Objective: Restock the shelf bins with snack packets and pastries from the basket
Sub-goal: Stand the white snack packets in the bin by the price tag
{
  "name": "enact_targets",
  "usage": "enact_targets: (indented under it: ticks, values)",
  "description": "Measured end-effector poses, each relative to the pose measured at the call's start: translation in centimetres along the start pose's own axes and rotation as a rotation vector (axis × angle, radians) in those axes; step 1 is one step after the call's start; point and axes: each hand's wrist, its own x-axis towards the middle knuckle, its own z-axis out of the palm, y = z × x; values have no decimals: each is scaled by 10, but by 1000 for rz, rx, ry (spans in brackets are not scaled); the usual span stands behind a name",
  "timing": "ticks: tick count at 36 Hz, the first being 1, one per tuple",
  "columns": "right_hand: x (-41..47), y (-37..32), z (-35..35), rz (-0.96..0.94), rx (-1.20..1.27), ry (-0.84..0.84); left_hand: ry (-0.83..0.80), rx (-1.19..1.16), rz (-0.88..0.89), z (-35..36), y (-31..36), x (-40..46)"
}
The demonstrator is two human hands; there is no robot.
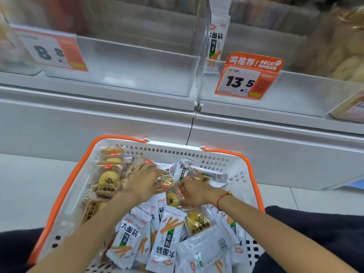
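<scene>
Both hands down in the basket, mid-pile. My left hand lies palm-down across a clear-wrapped pastry, fingers spread and slightly bent over the film; I can't tell if they actually grip it. My right hand has fingers curled, pinching the wrapper of another pastry packet just beside the left.

Risks, my read:
- Film is slick and crinkly. A pinch on a wrapper edge could slip on the lift, packet drops back or onto the floor.
- Pastries are soft. Pressing down with the left could crush one.
- Stock is mixed, so easy to grab the wrong item and misfile it.
- Packets overlap; pulling one could drag neighbours over the rim.

Containers:
- Basket: white, orange handles, well filled. Pastries stacked along its left side, white snack packets heaped nearer me, more at the far end.
- Left shelf bin, 8.8 tag: looks empty.
- Right shelf bin, 13.5 tag: one white snack packet upright against its left wall, rest looks bare.
</scene>
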Motion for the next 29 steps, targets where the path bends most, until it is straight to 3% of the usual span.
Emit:
enact_targets:
  ticks: [4,5,9,15,18,21,25,29]
  values:
    - [-1,-15,-11,-7,-20,203,62,-3,-27,2,0,1]
    - [-1,-18,-13,-20,15,174,73,-16,-32,2,-1,0]
    - [-6,-25,-8,-164,139,-202,100,-195,-9,1,-6,-1]
    - [-17,-21,-9,-214,191,-146,-45,-575,-52,-27,-12,-5]
    - [-28,-7,-38,-156,376,-150,-64,-782,-67,-47,-10,-6]
    - [-40,11,-66,-121,653,-74,-42,-881,-91,-67,-2,-10]
    - [-51,20,-88,-123,1022,179,-48,-1037,-169,-83,7,-15]
    - [-55,17,-99,-154,1173,293,-33,-1264,-275,-92,6,-14]
